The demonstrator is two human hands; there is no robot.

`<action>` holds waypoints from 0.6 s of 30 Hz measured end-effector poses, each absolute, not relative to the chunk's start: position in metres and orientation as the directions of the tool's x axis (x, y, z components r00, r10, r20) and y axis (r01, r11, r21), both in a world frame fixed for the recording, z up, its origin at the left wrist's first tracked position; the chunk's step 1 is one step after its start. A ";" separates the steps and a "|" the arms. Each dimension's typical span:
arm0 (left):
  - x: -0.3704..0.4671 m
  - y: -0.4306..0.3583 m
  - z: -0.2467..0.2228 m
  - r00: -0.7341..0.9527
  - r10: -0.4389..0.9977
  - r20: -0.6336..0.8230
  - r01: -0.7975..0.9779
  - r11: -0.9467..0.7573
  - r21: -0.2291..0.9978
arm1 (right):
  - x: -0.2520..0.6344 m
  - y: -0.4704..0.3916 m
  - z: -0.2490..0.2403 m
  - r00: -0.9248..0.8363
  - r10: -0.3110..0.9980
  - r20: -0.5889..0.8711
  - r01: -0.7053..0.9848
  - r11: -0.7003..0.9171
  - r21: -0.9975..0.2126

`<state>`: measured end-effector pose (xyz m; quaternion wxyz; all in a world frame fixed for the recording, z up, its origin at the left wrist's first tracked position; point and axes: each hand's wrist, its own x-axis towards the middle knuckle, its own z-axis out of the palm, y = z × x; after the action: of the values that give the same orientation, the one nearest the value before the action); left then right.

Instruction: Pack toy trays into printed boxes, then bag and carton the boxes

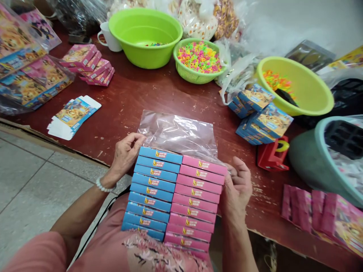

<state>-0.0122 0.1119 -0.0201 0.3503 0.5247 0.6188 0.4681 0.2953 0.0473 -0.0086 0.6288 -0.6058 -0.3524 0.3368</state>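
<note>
Two stacks of small flat boxes, blue boxes (153,183) on the left and pink boxes (195,202) on the right, lean against my body at the table's edge. A clear plastic bag (178,130) lies at their far end, its loose part spread over the table. My left hand (129,149) pinches the bag's left edge beside the top blue box. On the other side, my right hand (236,185) is closed at the bag's right edge, next to the top pink box, its fingers curled.
Green basin (144,56), basket of colourful small pieces (198,58) and yellow basin (309,87) stand at the back. Blue boxes (263,117), a red tape dispenser (270,155) and pink boxes (320,211) are at right. Flat cartons (75,113) and stacked pink boxes (87,64) lie left.
</note>
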 end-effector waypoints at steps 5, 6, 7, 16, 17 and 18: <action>-0.011 0.103 -0.016 -0.351 0.830 0.434 0.348 -0.315 0.883 | 0.297 0.047 0.001 0.486 0.874 0.008 -0.062 0.044 -0.997; -0.011 0.099 -0.013 -0.358 0.808 0.468 0.270 -0.391 0.880 | 0.298 0.045 0.001 0.479 0.876 0.048 -0.053 0.083 -0.995; -0.011 0.094 -0.010 -0.359 0.799 0.482 0.190 -0.443 0.876 | 0.299 0.043 0.000 0.465 0.880 0.092 -0.043 0.127 -0.991; -0.043 0.018 0.005 -0.125 0.880 0.459 0.065 -0.454 0.889 | 0.317 0.004 0.000 0.258 0.894 0.366 0.035 0.370 -0.928; -0.049 0.012 0.003 -0.081 0.892 0.446 0.084 -0.439 0.894 | 0.321 -0.002 0.000 0.208 0.901 0.380 0.054 0.377 -0.925; -0.055 0.007 0.001 -0.031 0.904 0.426 0.107 -0.421 0.901 | 0.325 -0.007 0.000 0.154 0.909 0.387 0.079 0.379 -0.922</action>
<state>-0.0548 0.0071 0.0014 0.3410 0.6070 0.4164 0.5847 0.3246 -0.0068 0.0005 0.6163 -0.4441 -0.5563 0.3368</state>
